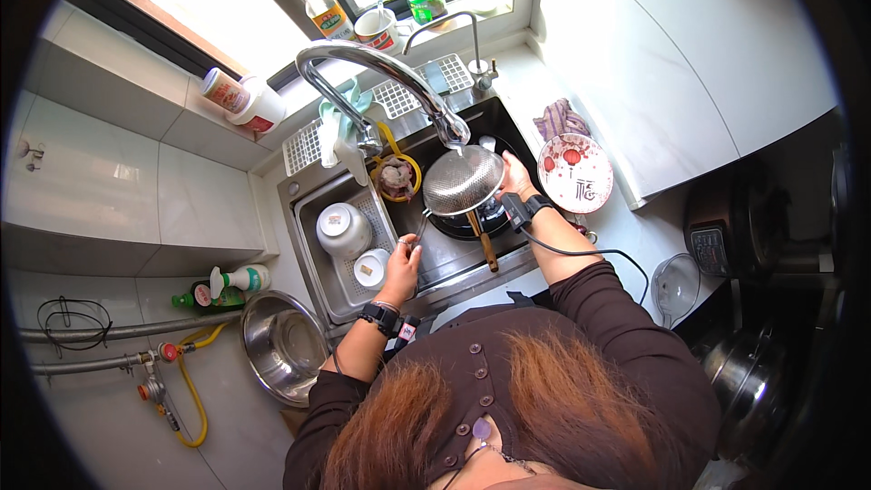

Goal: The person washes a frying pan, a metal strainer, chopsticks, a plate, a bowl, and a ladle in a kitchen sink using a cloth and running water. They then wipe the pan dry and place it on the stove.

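Note:
A perforated metal strainer [465, 180] is tilted under the mouth of a curved chrome faucet [388, 54], its domed side towards me. My left hand [404, 264] grips its thin handle. On the strainer's far right side, my right hand [517, 180] holds the rim, fingers partly hidden behind it. Below, in the sink [449, 262], sits a dark round pan [446, 226], mostly covered by the strainer. A wooden handle [488, 252] sticks out from under the strainer towards me. Whether water is running I cannot tell.
In the steel drain basin [309, 218] lie an upturned white bowl [335, 235] and a white cup [371, 269]. A yellow-rimmed sink strainer [416, 177] holds food scraps. At right are a patterned plate [575, 173], a cloth [562, 119] and a mesh strainer [677, 286]; at left, a steel basin [289, 347].

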Demonstrator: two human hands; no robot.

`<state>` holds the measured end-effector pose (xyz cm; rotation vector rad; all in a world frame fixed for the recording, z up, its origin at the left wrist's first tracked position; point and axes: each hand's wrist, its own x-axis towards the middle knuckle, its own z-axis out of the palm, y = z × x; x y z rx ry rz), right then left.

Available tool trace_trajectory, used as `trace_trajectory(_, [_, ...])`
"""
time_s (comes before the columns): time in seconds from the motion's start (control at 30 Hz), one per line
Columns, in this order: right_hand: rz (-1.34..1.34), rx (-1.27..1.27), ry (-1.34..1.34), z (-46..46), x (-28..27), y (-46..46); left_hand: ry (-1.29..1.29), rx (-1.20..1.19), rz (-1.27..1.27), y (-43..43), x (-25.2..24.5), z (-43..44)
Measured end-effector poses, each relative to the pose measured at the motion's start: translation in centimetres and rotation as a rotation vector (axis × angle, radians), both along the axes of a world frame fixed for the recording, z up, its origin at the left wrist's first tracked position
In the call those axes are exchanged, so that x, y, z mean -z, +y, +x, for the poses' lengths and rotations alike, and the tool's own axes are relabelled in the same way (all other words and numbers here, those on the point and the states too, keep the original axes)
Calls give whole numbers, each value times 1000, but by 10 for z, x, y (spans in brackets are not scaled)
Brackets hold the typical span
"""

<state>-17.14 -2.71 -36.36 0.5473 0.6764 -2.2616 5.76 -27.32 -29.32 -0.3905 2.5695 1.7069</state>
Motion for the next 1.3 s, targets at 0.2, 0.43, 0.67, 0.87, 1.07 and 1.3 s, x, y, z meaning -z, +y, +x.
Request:
trace_trajectory(0.2, [86,-147,107,11,-63,-13,49,-143,-90,11,-15,-24])
trace_trajectory(0.43, [198,29,-56,39,-58,-24,27,-109,-124,29,-14,-45])
trace_trajectory(0.67, [282,225,205,48,-88,-18,-157,4,338,34,-20,-69])
trace_trajectory(0.87, [352,438,326,34,-136,-11,-211,185,450,51,-42,-78])
trace_trajectory(1.07, [222,516,330,19,-161,22,-136,186,550,72,-51,-100])
trace_trajectory(1.3, [212,359,227,23,-139,38,-118,252,665,84,-62,-105])
